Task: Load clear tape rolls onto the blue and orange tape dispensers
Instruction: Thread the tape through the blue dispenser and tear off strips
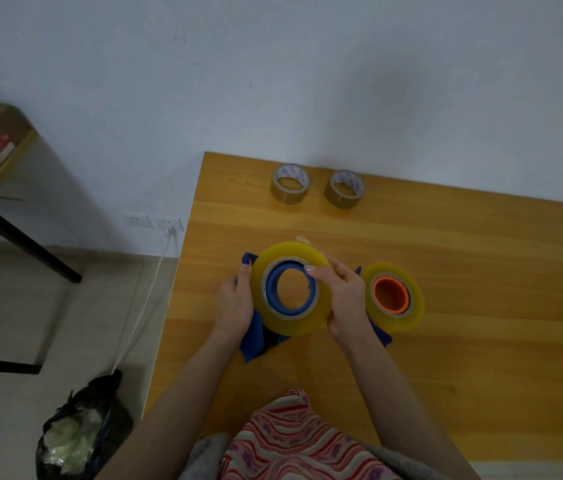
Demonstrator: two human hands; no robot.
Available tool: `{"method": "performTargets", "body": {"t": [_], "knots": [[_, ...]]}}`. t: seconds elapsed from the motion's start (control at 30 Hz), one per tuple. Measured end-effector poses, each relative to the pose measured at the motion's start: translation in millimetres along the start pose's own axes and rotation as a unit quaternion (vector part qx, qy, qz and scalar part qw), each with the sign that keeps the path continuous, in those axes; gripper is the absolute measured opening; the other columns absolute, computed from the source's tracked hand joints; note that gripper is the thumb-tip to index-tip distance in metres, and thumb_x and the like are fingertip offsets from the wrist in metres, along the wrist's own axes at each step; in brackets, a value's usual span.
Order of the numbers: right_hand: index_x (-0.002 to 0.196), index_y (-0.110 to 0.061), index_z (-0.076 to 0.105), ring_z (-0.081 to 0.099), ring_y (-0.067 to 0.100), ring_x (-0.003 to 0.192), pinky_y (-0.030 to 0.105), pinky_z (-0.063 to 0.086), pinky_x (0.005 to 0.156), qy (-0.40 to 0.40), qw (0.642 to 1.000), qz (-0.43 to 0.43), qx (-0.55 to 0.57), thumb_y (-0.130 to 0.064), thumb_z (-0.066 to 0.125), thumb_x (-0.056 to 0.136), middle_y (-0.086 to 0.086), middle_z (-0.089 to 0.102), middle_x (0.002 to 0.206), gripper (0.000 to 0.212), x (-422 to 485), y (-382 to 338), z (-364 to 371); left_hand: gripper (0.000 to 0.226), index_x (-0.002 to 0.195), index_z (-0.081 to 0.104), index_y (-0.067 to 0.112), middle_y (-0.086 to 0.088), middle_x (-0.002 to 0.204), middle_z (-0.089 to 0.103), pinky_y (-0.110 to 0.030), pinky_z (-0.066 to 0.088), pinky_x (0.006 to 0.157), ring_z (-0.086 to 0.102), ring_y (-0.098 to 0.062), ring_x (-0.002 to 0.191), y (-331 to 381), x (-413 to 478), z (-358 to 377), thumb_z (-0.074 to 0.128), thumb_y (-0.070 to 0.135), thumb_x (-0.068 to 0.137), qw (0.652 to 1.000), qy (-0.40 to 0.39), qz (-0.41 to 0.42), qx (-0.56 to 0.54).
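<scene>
Orange-brown wooden table. Blue plastic tape dispenser, yellowish clear tape roll around its hub. Just right of it: second yellowish clear roll on orange plastic hub. Beyond it, well apart: left brown tape roll, right brown tape roll, side by side.
</scene>
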State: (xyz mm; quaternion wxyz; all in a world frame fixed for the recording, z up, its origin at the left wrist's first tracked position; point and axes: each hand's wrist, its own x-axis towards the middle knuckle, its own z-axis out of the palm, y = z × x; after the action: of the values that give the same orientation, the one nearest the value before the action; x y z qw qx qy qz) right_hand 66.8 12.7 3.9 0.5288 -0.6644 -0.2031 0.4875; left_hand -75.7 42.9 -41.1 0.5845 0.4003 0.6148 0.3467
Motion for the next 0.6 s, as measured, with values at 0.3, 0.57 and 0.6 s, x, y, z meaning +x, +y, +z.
{"method": "performTargets", "body": {"t": [0.3,0.57,0.6], "knots": [[0.115,-0.009,0.063,0.065,0.032,0.100,0.042,0.053,0.079,-0.044,0.999,0.016,-0.005,-0.024,0.078,0.061,0.012,0.069,0.107,0.057,-0.7,-7.6,-7.7,0.045,0.074,0.050,0.015,-0.011,0.068,0.044,-0.037,0.035,0.065,0.042,-0.023,0.065,4.1,-0.7,-4.7,0.036,0.054,0.092,0.997,-0.066,0.046,-0.011],[0.092,-0.004,0.068,0.062,0.022,0.081,0.034,0.051,0.069,-0.154,0.973,0.091,-0.146,-0.027,0.068,0.080,0.017,0.070,0.100,0.026,-16.1,-35.1,-7.3,0.055,0.085,0.066,0.015,-0.014,0.087,0.067,-0.041,0.050,0.079,0.063,-0.030,0.083,16.0,10.0,-8.4,0.036,0.060,0.090,0.993,-0.104,-0.045,-0.027],[0.087,-0.003,0.066,0.060,0.022,0.079,0.035,0.049,0.069,-0.129,0.979,0.080,-0.139,-0.029,0.071,0.076,0.017,0.068,0.095,0.028,-18.4,-32.8,-7.2,0.057,0.078,0.062,0.014,-0.011,0.076,0.063,-0.038,0.048,0.071,0.061,-0.027,0.072,14.6,11.0,-9.9,0.034,0.062,0.090,0.995,-0.086,-0.051,-0.030]]}}
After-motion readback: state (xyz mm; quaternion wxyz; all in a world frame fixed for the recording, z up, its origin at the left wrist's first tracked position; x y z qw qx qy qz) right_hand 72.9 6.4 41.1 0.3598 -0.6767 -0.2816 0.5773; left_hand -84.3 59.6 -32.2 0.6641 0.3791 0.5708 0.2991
